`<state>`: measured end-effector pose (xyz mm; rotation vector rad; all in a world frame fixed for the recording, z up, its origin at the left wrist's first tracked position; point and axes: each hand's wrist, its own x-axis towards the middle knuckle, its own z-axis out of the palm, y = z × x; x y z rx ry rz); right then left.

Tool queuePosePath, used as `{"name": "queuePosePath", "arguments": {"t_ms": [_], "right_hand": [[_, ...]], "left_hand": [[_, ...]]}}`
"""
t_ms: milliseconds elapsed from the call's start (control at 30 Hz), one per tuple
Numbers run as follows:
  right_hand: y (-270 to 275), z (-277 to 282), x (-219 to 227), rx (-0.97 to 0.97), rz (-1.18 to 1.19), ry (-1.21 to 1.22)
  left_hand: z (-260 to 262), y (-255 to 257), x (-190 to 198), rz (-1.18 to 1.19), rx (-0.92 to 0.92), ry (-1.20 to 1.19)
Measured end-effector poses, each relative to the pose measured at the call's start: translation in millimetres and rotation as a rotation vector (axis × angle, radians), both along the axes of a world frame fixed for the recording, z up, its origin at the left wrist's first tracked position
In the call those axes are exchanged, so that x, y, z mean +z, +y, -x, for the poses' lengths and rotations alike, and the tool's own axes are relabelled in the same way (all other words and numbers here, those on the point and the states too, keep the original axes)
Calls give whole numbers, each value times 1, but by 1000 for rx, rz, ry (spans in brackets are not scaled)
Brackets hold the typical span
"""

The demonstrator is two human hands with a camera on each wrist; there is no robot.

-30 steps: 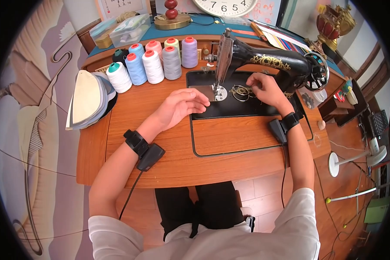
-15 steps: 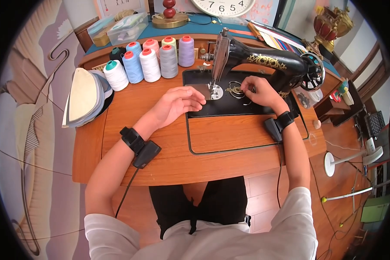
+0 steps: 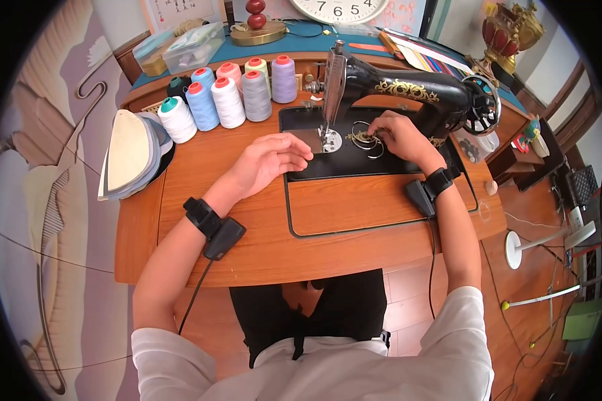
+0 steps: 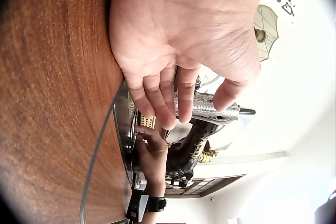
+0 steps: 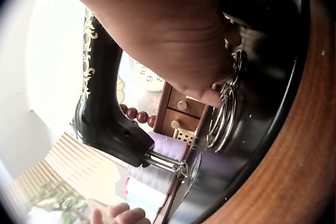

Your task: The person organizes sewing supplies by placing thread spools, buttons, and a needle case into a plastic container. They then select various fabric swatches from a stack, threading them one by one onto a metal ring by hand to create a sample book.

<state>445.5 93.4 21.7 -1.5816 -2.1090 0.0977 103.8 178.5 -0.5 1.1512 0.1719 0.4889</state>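
Note:
Several thin silvery metal rings [image 5: 223, 121] lie on the black bed of a sewing machine [image 3: 408, 87], right of its needle plate [image 3: 330, 141]. My right hand [image 3: 398, 138] is over them, fingers bent down, and pinches one metal ring between thumb and fingertips; the right wrist view shows the fingertips [image 5: 211, 98] at the rings, partly hidden by the palm. My left hand [image 3: 269, 162] lies palm inward at the bed's left front edge, its fingers [image 4: 167, 116] loosely bent and holding nothing. Its fingertips are near the steel slide plate [image 3: 306, 138].
Several thread cones [image 3: 231, 103] stand in rows at the back left, beside a stack of fabric pieces [image 3: 130, 150]. Behind them are clear plastic boxes [image 3: 194, 50] and a clock [image 3: 338, 9]. A clear container [image 3: 475, 147] sits right of the machine, under its handwheel [image 3: 481, 107].
The rings under my right hand have spread apart, with one now nearer the front of the bed. My right fingers have shifted slightly over them. My left hand keeps its place.

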Motion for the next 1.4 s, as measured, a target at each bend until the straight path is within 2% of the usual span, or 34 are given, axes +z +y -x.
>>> {"name": "queuePosePath", "arguments": {"t_ms": [133, 200, 333, 433, 467, 533, 733, 800, 1000, 1100, 1200, 1400], "right_hand": [[-1, 3, 3, -24, 73, 29], [2, -1, -3, 46, -29, -13], [6, -10, -10, 102, -40, -18], [7, -15, -22, 42, 0, -45], [12, -16, -15, 97, -58, -64], [11, -12, -13, 65, -6, -69], [9, -11, -12, 127, -79, -96], [7, -8, -9, 86, -47, -111], [8, 2, -1, 55, -143, -78], [5, 4, 0, 12, -159, 16], [2, 8, 8, -38, -70, 126], [-4, 16, 16, -33, -135, 128]], "left_hand": [[1, 2, -1, 2, -14, -12], [0, 2, -1, 9, -17, -1], [0, 4, -1, -36, -23, -4], [3, 3, -8, -15, -54, -10], [3, 2, -7, -1, -58, 0], [1, 6, -2, -88, -41, -10], [1, 6, -2, -69, -26, -15], [2, 5, -2, -62, -5, -14], [2, 3, -2, -23, 0, 0], [1, 5, -2, -16, -2, 6], [2, 3, -2, -7, 1, 11], [2, 4, -1, -2, -13, 7]]}}
